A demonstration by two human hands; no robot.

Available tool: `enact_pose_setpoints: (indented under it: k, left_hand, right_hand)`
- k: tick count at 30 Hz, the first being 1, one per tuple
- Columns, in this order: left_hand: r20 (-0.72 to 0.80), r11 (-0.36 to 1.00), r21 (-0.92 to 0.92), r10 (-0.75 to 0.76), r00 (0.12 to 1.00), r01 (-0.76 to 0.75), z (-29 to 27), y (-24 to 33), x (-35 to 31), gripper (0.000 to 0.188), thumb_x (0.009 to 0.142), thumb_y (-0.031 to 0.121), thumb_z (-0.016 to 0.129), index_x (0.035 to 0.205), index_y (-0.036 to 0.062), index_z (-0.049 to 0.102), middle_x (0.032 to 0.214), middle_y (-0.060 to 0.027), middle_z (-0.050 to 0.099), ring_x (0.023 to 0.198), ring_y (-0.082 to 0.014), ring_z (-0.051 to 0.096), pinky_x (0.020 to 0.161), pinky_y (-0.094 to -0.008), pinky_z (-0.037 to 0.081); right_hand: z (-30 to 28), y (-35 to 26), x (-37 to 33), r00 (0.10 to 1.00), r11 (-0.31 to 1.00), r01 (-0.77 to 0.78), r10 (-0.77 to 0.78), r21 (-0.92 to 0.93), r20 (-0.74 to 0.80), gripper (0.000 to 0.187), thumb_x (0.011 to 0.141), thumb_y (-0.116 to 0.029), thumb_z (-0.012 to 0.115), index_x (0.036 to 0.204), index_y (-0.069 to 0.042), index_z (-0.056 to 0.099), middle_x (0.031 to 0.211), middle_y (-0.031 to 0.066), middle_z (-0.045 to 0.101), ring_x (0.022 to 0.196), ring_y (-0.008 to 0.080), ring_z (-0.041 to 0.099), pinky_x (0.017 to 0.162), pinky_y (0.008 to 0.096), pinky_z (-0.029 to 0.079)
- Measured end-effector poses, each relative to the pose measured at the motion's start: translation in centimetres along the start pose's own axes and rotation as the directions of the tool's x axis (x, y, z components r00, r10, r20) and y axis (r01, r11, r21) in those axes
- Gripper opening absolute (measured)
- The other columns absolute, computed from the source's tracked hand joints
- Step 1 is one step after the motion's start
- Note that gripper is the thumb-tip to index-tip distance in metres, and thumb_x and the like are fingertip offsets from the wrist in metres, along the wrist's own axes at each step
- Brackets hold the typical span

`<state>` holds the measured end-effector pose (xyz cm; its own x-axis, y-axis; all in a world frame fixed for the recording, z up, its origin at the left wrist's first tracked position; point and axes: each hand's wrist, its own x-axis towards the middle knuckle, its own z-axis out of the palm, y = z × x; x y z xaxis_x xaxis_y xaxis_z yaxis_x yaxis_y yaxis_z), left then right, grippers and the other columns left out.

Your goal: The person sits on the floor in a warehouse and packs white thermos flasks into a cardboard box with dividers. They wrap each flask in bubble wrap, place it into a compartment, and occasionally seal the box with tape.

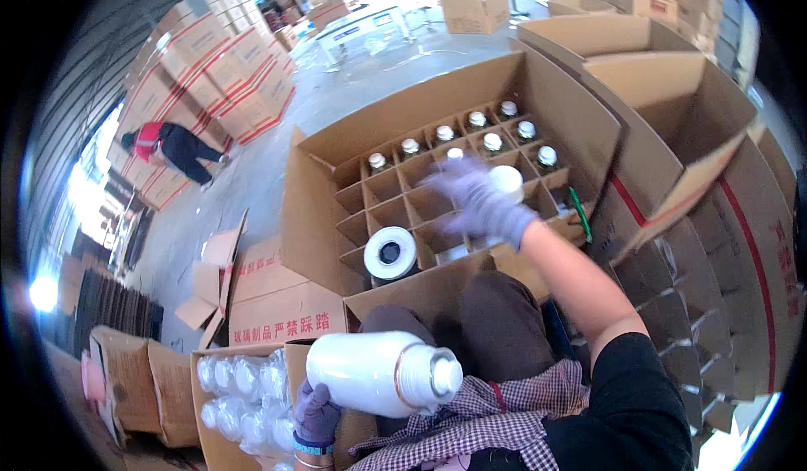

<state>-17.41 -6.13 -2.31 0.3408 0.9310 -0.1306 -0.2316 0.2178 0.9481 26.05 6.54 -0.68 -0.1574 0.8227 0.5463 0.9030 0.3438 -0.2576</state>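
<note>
Largest item: the divided carton (pixel 315 214), open, across the centre of the frame, its cardboard grid partly filled. Next, a smaller carton (pixel 223 456) at lower left, packed with rows of pale pieces (pixel 248 378) in clear wrap.

The white bottle (pixel 361 372) lies in the lower centre, over my lap, nearly horizontal; its neck points right and dips slightly, with a copper-coloured band at the shoulder. My right hand (pixel 487 203), gloved and blurred, is over the grid near frame centre, fingers spread apart, no grip visible. The bottle is below and left of it, well apart. My left hand (pixel 318 416), also gloved, is clamped on the bottle's base end at lower left, so the bottle extends up and right from it.

A white round piece (pixel 391 254) with a dark centre sits in a near-left compartment. A white top (pixel 507 181) shows just beside my right hand; contact cannot be determined. Green object (pixel 580 214), slim, at the grid's right edge. Smallest: white caps (pixel 493 142) on bottles in the far compartments.
</note>
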Motion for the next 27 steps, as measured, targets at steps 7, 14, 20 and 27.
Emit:
enact_pose_setpoints:
  k: [7,14,20,27]
  left_hand:
    - [-0.165,0.976,0.121,0.197,0.966,-0.179,-2.8,-0.1,4.0,0.060,0.105,0.041,0.046,0.146,-0.0031,0.040,0.140,-0.0162,0.053,0.126,-0.0254,0.054,0.106,-0.0386,0.043]
    - [-0.114,0.957,0.188,0.246,0.962,-0.222,-1.2,1.2,4.5,0.062,0.095,0.041,0.067,0.136,-0.0036,0.051,0.129,-0.0117,0.061,0.118,-0.0226,0.058,0.101,-0.0350,0.045]
    - [0.169,0.431,0.767,0.578,0.799,-0.474,6.4,6.7,0.3,0.024,0.078,0.027,0.081,0.086,0.0072,0.069,0.112,-0.0163,0.069,0.098,-0.0316,0.068,0.082,-0.0378,0.055]
    - [0.871,-0.101,0.476,0.187,0.453,-0.874,8.1,13.9,0.8,0.025,0.066,0.025,0.082,0.069,0.0124,0.061,0.127,-0.0208,0.064,0.122,-0.0435,0.058,0.104,-0.0497,0.044]
  right_hand:
    - [0.8,8.0,-1.3,0.812,0.896,-0.415,0.443,-0.158,0.380,0.064,0.081,-0.031,0.074,0.139,-0.018,0.052,0.140,0.0214,0.050,0.120,0.0415,0.058,0.105,0.0449,0.047]
    - [-6.3,-9.4,-3.6,0.849,0.761,0.513,-0.519,0.397,-0.100,0.073,0.068,-0.008,0.079,0.136,-0.015,0.052,0.143,0.0199,0.047,0.126,0.0420,0.054,0.105,0.0441,0.048]
    - [-0.4,-7.5,-10.4,0.795,0.054,-0.607,0.018,0.793,0.607,0.053,0.094,-0.055,0.051,0.115,-0.007,0.063,0.091,0.0196,0.069,0.077,0.0287,0.070,0.063,0.0367,0.058]
    - [0.0,-15.1,-17.3,0.809,-0.380,-0.466,0.183,0.799,0.559,0.074,0.097,-0.059,0.046,0.147,-0.006,0.035,0.134,0.0230,0.051,0.110,0.0268,0.060,0.086,0.0386,0.053]
